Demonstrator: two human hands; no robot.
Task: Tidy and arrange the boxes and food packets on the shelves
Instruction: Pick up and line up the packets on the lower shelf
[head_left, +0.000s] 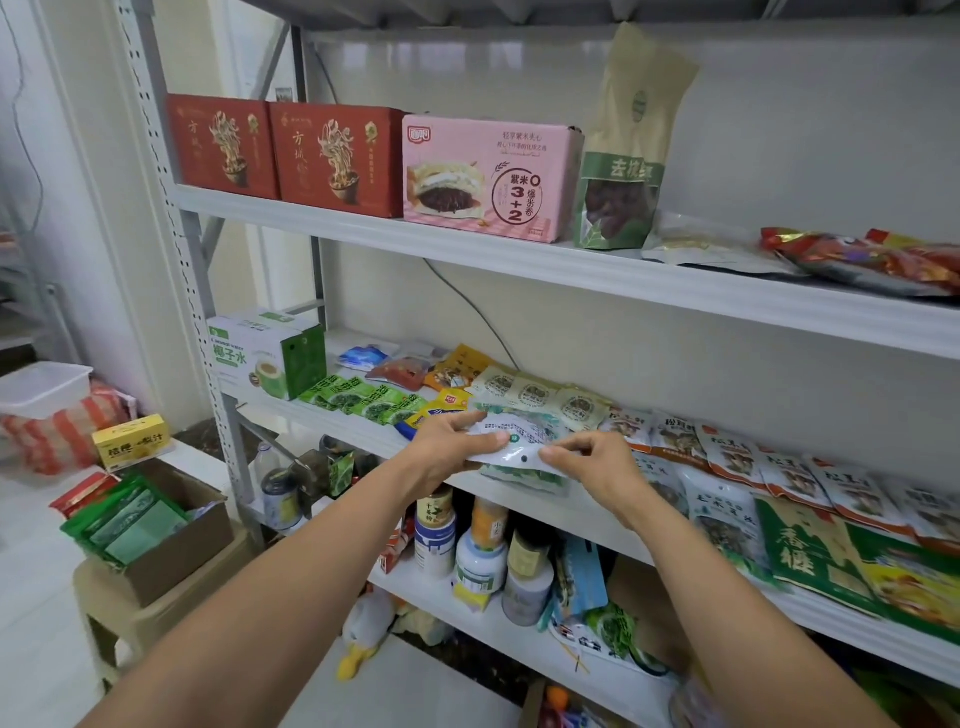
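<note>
Left hand (453, 446) and right hand (587, 462) both pinch one white-and-green packet (514, 441) by its near edge, over the middle shelf (561, 506).

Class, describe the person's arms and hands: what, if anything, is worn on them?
Nothing is worn. The left forearm and right forearm are bare as far as the frame shows, with no sleeve edge in view. The left hand and right hand have no gloves, and no watch, bracelet or ring shows.
</note>
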